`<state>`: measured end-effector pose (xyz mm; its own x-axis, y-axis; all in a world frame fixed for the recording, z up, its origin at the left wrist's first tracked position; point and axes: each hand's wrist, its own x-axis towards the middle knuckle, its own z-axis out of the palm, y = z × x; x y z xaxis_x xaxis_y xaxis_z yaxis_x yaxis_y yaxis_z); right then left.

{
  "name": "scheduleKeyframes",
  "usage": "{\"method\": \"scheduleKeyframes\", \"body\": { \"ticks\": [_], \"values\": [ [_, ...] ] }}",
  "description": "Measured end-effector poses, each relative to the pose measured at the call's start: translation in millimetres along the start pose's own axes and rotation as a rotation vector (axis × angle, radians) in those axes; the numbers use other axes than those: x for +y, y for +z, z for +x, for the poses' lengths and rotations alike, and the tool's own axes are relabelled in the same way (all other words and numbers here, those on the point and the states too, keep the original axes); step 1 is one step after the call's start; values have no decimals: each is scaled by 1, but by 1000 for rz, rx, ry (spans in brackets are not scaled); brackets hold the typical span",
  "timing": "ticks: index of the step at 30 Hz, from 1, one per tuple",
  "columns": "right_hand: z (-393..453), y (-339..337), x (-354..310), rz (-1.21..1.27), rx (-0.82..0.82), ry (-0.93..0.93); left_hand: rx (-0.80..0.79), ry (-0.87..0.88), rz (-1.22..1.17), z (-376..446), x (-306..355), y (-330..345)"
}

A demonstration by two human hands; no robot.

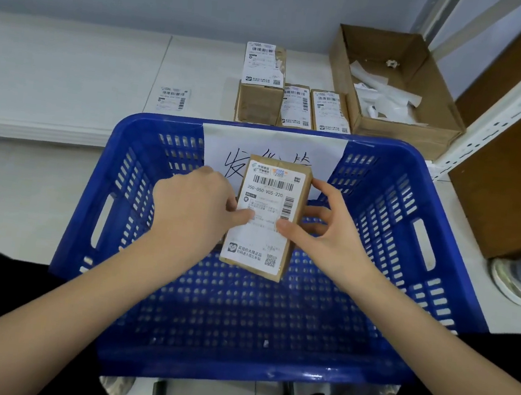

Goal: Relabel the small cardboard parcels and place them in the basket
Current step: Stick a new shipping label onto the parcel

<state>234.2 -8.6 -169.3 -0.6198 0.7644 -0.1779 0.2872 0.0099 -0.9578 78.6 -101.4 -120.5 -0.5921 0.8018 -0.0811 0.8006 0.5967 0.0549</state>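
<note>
both hands, left hand (193, 202) and right hand (320, 233), pinch the labelled parcel (266, 217) between their fingertips above the blue basket (413, 214), so the placing step seems underway; next, lower it and let go.

Both hands, left hand (192, 204) and right hand (329, 234), hold a labelled parcel (266, 217) (label up) over the blue basket (392, 193).
</note>
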Motion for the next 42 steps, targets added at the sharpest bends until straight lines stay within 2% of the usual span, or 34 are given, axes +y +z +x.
{"method": "scheduleKeyframes", "body": {
  "ticks": [2, 4, 7, 10, 13, 17, 22, 32, 35, 42],
  "values": [
    [0, 1, 3, 21, -10, 35, 18, 39, 135, -2, -1, 3],
    [-1, 3, 5, 59, -13, 65, 46, 79, 160, -2, -6, 7],
    [0, 4, 5, 123, -13, 98, 223, 295, -87, 1, -12, 17],
    [0, 6, 4, 176, -28, 103, 456, 552, -158, 1, -4, 30],
    [-3, 5, 3, 185, -67, 76, 396, 650, -207, -2, 7, 38],
    [-6, 5, 1, 177, -124, 44, 333, 667, -91, -3, 8, 47],
    [-4, 6, 1, 198, -92, 58, 338, 663, -42, 0, 6, 52],
    [-2, 1, -2, 256, -37, 81, 266, 461, -248, 7, 3, 56],
    [-2, -1, -1, 268, -31, 87, 331, 492, -207, 7, 6, 56],
    [7, -11, -1, 325, 4, 161, 316, 632, -31, -14, 6, 66]
  ]
}}
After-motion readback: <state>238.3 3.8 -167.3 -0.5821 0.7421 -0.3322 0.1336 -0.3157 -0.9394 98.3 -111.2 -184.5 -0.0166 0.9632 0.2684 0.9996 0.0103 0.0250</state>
